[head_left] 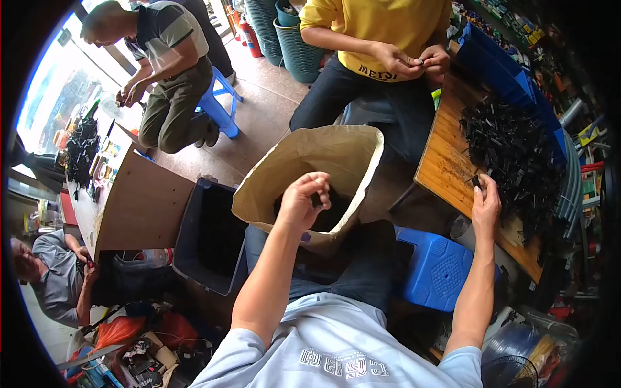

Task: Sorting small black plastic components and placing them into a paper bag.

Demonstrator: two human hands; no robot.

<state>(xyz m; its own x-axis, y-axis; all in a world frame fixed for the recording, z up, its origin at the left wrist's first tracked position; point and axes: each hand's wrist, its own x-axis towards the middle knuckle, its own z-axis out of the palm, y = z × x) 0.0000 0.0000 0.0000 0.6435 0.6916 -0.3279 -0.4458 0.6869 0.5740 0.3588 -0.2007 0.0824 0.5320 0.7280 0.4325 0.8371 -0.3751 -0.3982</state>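
Observation:
My left hand (304, 199) is closed above the mouth of a large tan sack (259, 196) that stands between my legs. Something dark shows among its curled fingers, too small to make out. At the edge of a wooden table (446, 155) on the right, my right hand (486, 205) pinches a small black plastic piece (477, 182) between thumb and fingers. Just beyond that hand lies a big heap of similar black plastic pieces (511, 152). The inside of the sack is in shadow, with dark contents hard to tell.
A blue plastic stool (443, 268) stands under the table's near side. A dark bin (213, 239) sits left of the sack. Opposite, a person in yellow (381, 32) handles a small piece. Two more people work around a left table (139, 200). Clutter (149, 349) fills the lower left.

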